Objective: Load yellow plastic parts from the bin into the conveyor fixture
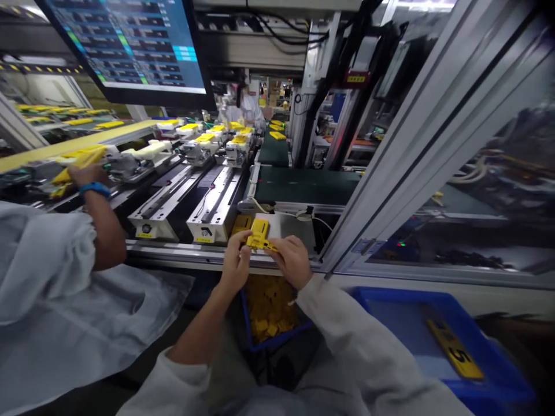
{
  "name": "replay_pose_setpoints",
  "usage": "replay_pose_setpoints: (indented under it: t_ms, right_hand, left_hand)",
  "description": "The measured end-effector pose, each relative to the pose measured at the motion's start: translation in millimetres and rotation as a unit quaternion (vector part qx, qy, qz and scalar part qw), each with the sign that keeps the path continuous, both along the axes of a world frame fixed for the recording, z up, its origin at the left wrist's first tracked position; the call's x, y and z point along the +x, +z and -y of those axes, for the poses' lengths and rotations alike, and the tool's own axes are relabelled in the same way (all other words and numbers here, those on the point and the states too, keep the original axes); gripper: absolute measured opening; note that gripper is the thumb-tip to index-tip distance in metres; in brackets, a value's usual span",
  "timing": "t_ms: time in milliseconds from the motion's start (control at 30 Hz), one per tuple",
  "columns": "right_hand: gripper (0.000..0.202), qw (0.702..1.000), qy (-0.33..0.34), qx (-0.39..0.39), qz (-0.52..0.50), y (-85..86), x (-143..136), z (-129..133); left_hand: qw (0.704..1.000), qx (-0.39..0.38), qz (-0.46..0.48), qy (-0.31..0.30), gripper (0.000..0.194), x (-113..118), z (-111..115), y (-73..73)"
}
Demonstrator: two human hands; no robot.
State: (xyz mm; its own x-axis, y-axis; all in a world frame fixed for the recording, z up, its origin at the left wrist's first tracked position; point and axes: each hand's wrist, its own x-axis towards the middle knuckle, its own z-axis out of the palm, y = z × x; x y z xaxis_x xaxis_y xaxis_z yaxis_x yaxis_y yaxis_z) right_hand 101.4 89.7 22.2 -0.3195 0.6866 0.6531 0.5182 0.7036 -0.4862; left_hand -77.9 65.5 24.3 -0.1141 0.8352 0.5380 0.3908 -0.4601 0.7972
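My left hand point(236, 263) pinches the left side of a yellow plastic casing point(259, 229) that has a dark slot near its top. On its lower right, my right hand point(295, 259) has its fingers closed on a small yellow piece point(270, 246) at the casing's corner; whether the two are joined I cannot tell. Behind my left fingers another yellow part point(241, 223) lies at the bench edge. Below my hands stands a blue bin point(255, 345) holding many small yellow pieces point(271, 312).
Left, a co-worker's hand point(89, 173) touches yellow parts. Machine rails point(217, 199) bear fixtures with yellow casings point(205, 138). A green conveyor belt point(307, 185) runs behind my hands. A metal frame post point(411, 127) slants at right, above a blue tray point(403, 294). A monitor point(130, 46) hangs upper left.
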Motion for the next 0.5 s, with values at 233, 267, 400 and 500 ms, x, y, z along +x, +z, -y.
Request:
replay_pose_setpoints:
  t_ms: [233,267,400,500]
  right_hand:
    - [0.024,0.985,0.026,-0.096,0.140,-46.7,-30,-74]
    - [0.022,0.979,0.029,-0.119,0.164,-53.9,-32,-76]
    - [0.025,0.990,-0.027,-0.098,0.102,-77.4,-26,-58]
    - [0.027,0.995,-0.073,-0.068,0.013,-103.2,-15,-22]
  left_hand:
    - [0.988,0.022,-0.102,0.112,0.028,-7,-20,-24.2]
    - [0.986,0.028,-0.128,0.099,0.027,-5,-20,-28.1]
    - [0.982,0.019,-0.187,0.036,0.022,9,-23,-38.7]
    - [0.979,-0.005,-0.204,-0.022,0.022,21,-29,-41.8]
